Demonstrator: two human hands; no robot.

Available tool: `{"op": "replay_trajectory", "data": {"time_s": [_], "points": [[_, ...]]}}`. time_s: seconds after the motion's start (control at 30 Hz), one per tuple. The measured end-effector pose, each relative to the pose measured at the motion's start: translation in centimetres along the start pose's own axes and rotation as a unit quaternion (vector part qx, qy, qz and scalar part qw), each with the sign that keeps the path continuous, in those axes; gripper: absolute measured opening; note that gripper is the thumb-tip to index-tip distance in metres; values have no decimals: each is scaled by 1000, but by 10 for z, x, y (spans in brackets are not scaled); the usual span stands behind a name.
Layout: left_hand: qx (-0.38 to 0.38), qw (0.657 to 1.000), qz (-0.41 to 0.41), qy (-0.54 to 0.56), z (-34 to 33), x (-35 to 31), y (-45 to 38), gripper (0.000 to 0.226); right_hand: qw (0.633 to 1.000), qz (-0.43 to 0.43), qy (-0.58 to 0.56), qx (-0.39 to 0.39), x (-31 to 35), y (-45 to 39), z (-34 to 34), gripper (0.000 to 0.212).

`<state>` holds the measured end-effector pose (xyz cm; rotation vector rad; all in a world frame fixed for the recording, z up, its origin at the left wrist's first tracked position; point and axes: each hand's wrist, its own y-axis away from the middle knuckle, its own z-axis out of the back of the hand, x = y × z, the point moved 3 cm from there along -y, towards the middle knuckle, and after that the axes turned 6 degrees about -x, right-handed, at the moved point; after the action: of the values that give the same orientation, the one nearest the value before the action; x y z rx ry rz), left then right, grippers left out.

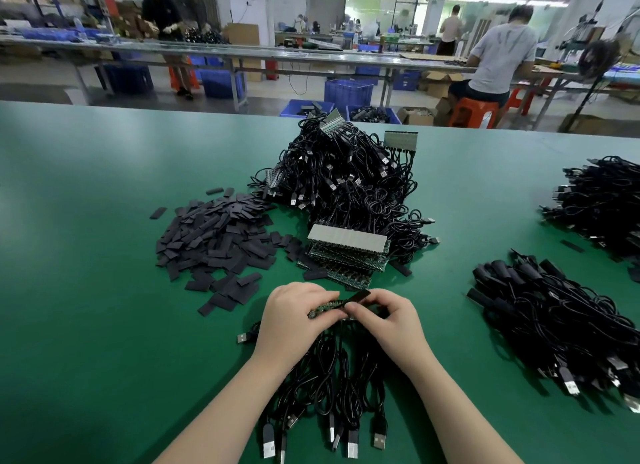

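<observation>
Circuit-board strip (325, 309) is held near the worktop's (104, 221) front edge. The left hand (294, 319) curls its fingers round it, and the right hand (388, 319) fingers pinch a black sleeve (358, 295) at its end. Cables (329, 377) trail beneath.

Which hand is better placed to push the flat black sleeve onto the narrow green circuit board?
Right. The right hand pinches the flat black sleeve at the board's right end, while the left hand grips the narrow green circuit board and probably steadies it.
</observation>
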<state>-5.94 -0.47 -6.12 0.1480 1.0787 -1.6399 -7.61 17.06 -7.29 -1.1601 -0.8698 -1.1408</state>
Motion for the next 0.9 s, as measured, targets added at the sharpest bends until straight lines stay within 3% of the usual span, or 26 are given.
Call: {"op": "replay_trajectory", "data": {"time_s": [0.2,0.37,0.7,0.8,0.9], "points": [[20,999,-15,-33,3,4,3,26,991,-37,-97,-80,-8,-4,12,18],[35,998,7,-55,1,10,2,28,988,-60,-124,-63,-11,-3,12,11],[33,999,2,-26,2,11,1,13,998,13,64,21,4,0,-12,16],[9,1000,11,-10,6,11,2,22,1000,-3,16,-17,12,-1,-12,18],[-36,999,29,-8,10,10,2,32,988,-28,-82,-127,32,-6,1,14]]}}
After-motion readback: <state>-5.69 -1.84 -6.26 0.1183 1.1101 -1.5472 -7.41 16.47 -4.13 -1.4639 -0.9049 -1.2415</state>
